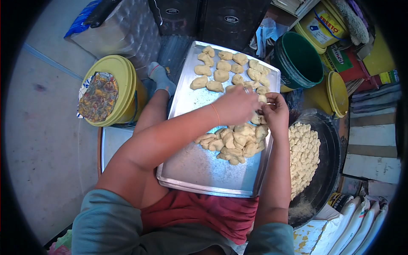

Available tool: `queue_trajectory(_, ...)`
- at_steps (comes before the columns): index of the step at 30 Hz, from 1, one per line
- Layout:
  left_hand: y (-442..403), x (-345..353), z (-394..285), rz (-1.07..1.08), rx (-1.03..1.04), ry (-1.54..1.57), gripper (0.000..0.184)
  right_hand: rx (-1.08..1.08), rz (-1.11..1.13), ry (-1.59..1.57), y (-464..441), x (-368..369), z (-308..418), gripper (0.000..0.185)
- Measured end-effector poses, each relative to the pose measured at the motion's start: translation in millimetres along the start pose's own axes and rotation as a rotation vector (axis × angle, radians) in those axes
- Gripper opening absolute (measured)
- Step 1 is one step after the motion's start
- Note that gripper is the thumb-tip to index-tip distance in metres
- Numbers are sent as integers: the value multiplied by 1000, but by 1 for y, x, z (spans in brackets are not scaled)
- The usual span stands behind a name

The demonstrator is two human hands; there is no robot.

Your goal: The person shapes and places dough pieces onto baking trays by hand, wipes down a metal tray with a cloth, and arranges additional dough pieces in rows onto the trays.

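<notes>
A metal tray (204, 170) rests across my lap. Flattened dough pieces (221, 75) lie in rough rows over its far half, and a heap of dough pieces (240, 142) sits nearer me. My left hand (239, 105), blurred, reaches over the tray from the left, its fingers close to my right hand; what they hold, if anything, is unclear. At the tray's right side, my right hand (276, 111) pinches a small dough piece (262, 98) between thumb and fingers.
A round black pan (329, 148) with many small dough bits (304, 157) stands right of the tray. To the left is a lidded yellow bucket (123, 72). A green bucket (299, 57) stands beyond the tray's right corner. Black speakers (231, 25) stand behind it.
</notes>
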State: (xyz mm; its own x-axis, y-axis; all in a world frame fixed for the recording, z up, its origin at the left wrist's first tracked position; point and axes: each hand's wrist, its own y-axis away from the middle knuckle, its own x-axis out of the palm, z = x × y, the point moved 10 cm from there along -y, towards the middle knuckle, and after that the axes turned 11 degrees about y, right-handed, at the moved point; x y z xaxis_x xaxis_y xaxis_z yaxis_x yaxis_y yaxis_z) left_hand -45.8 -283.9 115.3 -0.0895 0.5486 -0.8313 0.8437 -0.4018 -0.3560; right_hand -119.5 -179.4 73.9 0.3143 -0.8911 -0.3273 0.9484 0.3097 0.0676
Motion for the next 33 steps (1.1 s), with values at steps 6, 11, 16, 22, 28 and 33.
queue_trajectory(6,9,32,-4,126,-70,246,17,-309,-107,704,10,-7,28,23)
queue_trajectory(11,30,7,25,-12,-292,442,14,-221,-20,854,43,-8,22,26)
queue_trajectory(16,81,-56,57,-213,-352,767,12,-256,48,769,60,-7,24,21)
queue_trajectory(22,127,-93,77,-394,-503,489,15,-340,174,924,43,40,49,16)
queue_trajectory(28,131,-98,70,-371,-381,319,16,-420,176,591,29,97,102,13)
queue_trajectory(33,129,-87,84,-279,-433,252,21,-496,229,870,43,133,107,25)
